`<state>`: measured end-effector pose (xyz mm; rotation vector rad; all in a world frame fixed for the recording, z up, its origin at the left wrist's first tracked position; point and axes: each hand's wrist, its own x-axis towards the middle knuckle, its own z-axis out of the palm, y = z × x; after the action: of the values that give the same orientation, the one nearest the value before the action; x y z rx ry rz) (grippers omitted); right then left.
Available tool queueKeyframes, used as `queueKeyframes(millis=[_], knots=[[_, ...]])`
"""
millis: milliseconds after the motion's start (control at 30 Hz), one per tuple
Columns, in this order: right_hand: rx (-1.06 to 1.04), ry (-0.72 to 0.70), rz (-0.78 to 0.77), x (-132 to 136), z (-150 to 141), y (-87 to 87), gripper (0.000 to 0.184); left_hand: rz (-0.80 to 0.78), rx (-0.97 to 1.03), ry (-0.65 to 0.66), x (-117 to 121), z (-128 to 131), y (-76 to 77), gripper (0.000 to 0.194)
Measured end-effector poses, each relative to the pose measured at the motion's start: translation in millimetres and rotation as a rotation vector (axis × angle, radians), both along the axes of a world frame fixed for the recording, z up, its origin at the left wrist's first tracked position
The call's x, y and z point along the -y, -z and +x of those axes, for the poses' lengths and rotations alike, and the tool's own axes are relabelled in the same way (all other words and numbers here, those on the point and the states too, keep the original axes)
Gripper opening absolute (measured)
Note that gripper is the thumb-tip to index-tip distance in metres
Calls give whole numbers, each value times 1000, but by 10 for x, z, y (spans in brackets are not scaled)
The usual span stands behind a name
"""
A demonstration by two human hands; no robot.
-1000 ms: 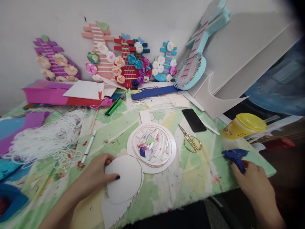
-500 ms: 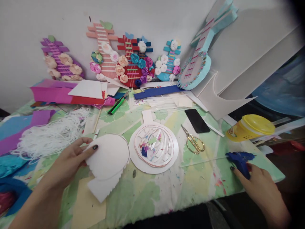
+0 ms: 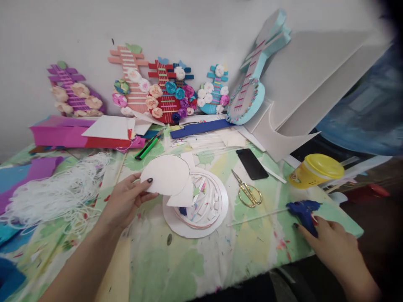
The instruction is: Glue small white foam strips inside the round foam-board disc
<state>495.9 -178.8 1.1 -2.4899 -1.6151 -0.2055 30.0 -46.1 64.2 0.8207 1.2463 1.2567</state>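
My left hand (image 3: pixel 132 197) pinches the edge of a white foam board cutout (image 3: pixel 166 176), round with a tab on its lower right. The cutout hovers over the upper left of a round white board piece (image 3: pixel 170 222) that lies on the table and has a neck strip. Within that piece's ring are white scraps (image 3: pixel 209 203) and coloured bits, partly hidden by the cutout. At the right table edge, my right hand (image 3: pixel 335 245) is closed around the handle of a blue glue gun (image 3: pixel 304 212). A clear glue stick (image 3: pixel 258 217) sticks out of it to the left.
Gold-handled scissors (image 3: pixel 247 191) and a black phone (image 3: pixel 252 163) lie right of centre, near a yellow tub (image 3: pixel 316 170). White cord (image 3: pixel 59 188) is heaped at left. A green cutter knife (image 3: pixel 149 147) lies behind. Decorated paper guitars (image 3: pixel 162 92) lean on the wall.
My left hand has carried the white cutout right and away from me, turning it so that it now overlaps the round piece. The right hand still grips the glue gun; the view has shifted slightly.
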Motion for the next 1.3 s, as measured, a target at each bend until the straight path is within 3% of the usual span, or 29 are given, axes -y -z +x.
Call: queueKeyframes(millis=[67,133,233,300,400,500,667,767,833,900,967,1067,1167,1300], knots=[[103,23,52,-35,-161,-151,47,-14,24,26,-9,53,16,28],[-9,-163,123,-164,-399,-293,36,-25,38,36,-34,120,34,23],[-176,-363,-16,-552,-791,-403,21,-14,67,33,-99,273,28,17],[-190,-349,-198,-872,-987,-401,13,15,102,26,-136,386,0,17],[-192,-328,-237,-1276,-1123,-353,16,66,191,-11,-147,492,-30,18],[-227,-322,-273,-1491,-1129,-329,21,69,288,-65,-117,494,11,16],[-324,-257,-228,-1542,-1044,-336,34,41,369,-152,-74,431,133,9],[-453,-218,-198,-1533,-961,-352,34,2,461,-205,-52,442,132,11],[-621,-231,-180,-1524,-936,-378,35,-54,510,-183,-32,473,110,17],[-932,-280,-114,-1506,-980,-427,39,-82,520,-121,-12,511,94,27],[-1271,-343,-19,-1481,-1114,-503,46,-53,493,-61,1,544,104,35],[-1477,-401,-15,-1443,-1445,-643,48,22,399,-38,-5,566,168,38],[-1672,-573,-31,-1417,-1805,-752,42,53,349,-124,-21,562,237,35],[-1486,-719,-87,-1379,-2134,-749,35,71,382,-183,5,595,241,32]])
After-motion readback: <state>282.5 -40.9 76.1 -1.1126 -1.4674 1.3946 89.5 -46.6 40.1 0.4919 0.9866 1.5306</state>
